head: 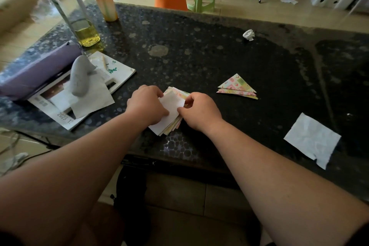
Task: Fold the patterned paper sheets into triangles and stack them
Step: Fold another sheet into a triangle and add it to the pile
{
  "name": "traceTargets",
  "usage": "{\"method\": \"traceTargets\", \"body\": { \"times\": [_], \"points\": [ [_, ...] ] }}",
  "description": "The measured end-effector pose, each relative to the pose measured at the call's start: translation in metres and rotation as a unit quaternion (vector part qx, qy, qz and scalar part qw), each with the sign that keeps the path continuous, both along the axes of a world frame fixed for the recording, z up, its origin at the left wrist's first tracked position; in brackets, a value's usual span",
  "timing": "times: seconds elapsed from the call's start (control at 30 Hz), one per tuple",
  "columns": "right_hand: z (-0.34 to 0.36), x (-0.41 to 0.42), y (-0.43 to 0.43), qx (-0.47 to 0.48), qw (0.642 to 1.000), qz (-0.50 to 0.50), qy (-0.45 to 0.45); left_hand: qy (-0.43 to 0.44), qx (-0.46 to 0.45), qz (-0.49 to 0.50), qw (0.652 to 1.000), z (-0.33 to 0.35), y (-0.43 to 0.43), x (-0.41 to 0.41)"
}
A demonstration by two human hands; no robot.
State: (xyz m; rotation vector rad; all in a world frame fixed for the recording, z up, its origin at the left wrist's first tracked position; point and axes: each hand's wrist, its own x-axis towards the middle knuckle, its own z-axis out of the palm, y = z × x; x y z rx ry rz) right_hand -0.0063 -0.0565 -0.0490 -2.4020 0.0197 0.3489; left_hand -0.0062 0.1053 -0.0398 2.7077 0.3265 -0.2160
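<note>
Separation of top sheet (173, 106) from paper stack (172, 127) was judged current; left hand (147, 104) and right hand (199, 112) each applied a pinching grip; one sheet only needed lifting, corners matched.

The left forearm (79, 156) and right forearm (269, 156) reach forward and converge, wrists low; the left hand (146, 104) lies knuckles-up, fingers curled over the left edge of the top sheet (172, 104), thumb pressing on it. The right hand (199, 111) (just beside the left, not touching) is curled too; thumb and forefinger pinch that sheet's right edge.
</note>
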Motion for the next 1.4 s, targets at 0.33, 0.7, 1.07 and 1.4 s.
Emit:
{"method": "traceTargets", "body": {
  "times": [0.33,0.7,1.07,1.4],
  "points": [
    [0.02,-0.004,-0.018,0.062,0.998,-0.012,0.019,-0.068,-0.109,-0.043,0.991,0.021,-0.006,-0.004],
    [0.087,-0.045,-0.133,0.158,0.979,-0.11,0.069,-0.14,-0.165,-0.217,0.952,0.063,-0.106,-0.025],
    [0.039,-0.035,-0.176,0.09,0.988,-0.066,0.107,0.028,-0.061,-0.307,0.949,0.015,-0.127,-0.022],
    [0.033,-0.025,-0.184,0.059,0.992,0.002,0.11,0.047,-0.136,-0.292,0.945,0.017,-0.127,0.009]
  ]
}}
